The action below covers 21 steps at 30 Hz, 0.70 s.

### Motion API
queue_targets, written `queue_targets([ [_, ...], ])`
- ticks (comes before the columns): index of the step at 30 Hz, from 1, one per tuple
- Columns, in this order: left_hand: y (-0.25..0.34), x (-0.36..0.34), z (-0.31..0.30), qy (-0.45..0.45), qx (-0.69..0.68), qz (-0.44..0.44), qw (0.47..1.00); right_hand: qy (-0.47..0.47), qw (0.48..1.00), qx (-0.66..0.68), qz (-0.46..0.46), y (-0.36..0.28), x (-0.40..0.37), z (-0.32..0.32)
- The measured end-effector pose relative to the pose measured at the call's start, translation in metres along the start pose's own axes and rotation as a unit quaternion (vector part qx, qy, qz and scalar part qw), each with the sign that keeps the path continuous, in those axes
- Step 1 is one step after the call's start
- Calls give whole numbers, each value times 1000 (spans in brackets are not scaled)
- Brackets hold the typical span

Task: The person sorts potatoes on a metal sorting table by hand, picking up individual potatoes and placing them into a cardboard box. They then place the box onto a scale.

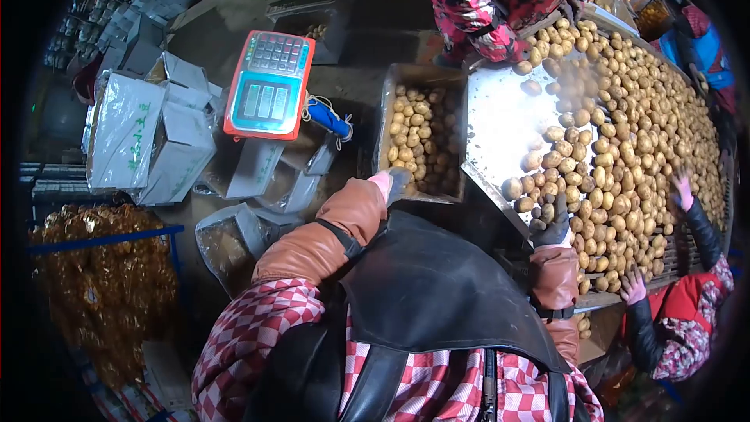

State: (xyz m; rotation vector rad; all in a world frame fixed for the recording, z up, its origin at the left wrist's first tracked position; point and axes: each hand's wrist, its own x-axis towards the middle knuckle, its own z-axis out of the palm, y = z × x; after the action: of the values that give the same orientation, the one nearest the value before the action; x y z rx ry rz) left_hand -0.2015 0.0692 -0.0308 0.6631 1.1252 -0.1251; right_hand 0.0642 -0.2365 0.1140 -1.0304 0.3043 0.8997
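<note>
My left hand [397, 182], in a grey glove, is closed at the near left corner of an open cardboard box [430, 197]; its fingertips are partly hidden. Inside the box, potatoes [408, 129] are heaped toward the left. My right hand [551, 224], in a dark grey glove, reaches onto the near left edge of a sorting table [494, 121]. Between its thumb and fingers sits a potato [547, 211]. Many more potatoes [625, 148] cover the table around and beyond that hand.
A red-framed weighing scale [269, 86] stands left of the box, with a blue roll [328, 119] beside it. White cartons [129, 133] and an orange mesh pile [101, 289] lie further left. Co-workers stand at the table's far side [500, 0] and right side [683, 312].
</note>
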Motion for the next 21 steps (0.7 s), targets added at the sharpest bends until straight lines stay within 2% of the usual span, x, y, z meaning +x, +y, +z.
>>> queue_targets([
  [2, -3, 22, -15, -6, -117, 39, 992, 21, 1000, -15, -6, 0, -7, 8],
  [3, -1, 20, -18, -16, -103, 30, 994, -8, 999, -49, -20, 1, -12, 18],
  [4, 6, 11, -21, 7, 10, 38, 999, -25, 996, -81, -41, 1, -20, 31],
  [6, 25, 12, -22, 16, 258, 63, 964, -5, 999, 30, -22, -5, -44, 62],
  [7, 24, 42, -34, -4, 10, 7, 1000, -42, 994, 73, -66, -2, -28, 42],
  [8, 47, -2, 8, -37, 40, 22, 998, -85, 984, 112, -110, 4, -14, 20],
  [9, 48, 8, 8, -73, 64, 75, 992, -101, 976, 155, -112, 0, -13, 18],
  [10, 55, -4, 32, -32, 104, 86, 990, -128, 966, 194, -113, -4, -17, 19],
  [12, 70, -8, 57, -18, 147, 87, 985, -127, 954, 248, -110, -15, -29, 22],
  [13, 81, -32, 94, 32, 172, 91, 980, -168, 948, 239, -123, -14, -28, 14],
  [14, 83, -34, 108, 28, 184, 91, 978, -165, 946, 247, -131, -16, -29, 9],
  [16, 85, -38, 130, -13, 206, 174, 963, -153, 938, 266, -162, -22, -31, -2],
  [17, 89, -16, 136, -52, 187, 134, 972, -154, 937, 264, -168, -25, -30, -8],
  [18, 93, -46, 170, -82, 235, 144, 958, -153, 935, 270, -171, -27, -27, -13],
  [20, 79, -47, 199, -195, 258, 198, 925, -111, 938, 255, -205, -31, -22, -26],
  [21, 76, -57, 228, -200, 327, 208, 900, -222, 919, 257, -199, -34, -13, -49],
])
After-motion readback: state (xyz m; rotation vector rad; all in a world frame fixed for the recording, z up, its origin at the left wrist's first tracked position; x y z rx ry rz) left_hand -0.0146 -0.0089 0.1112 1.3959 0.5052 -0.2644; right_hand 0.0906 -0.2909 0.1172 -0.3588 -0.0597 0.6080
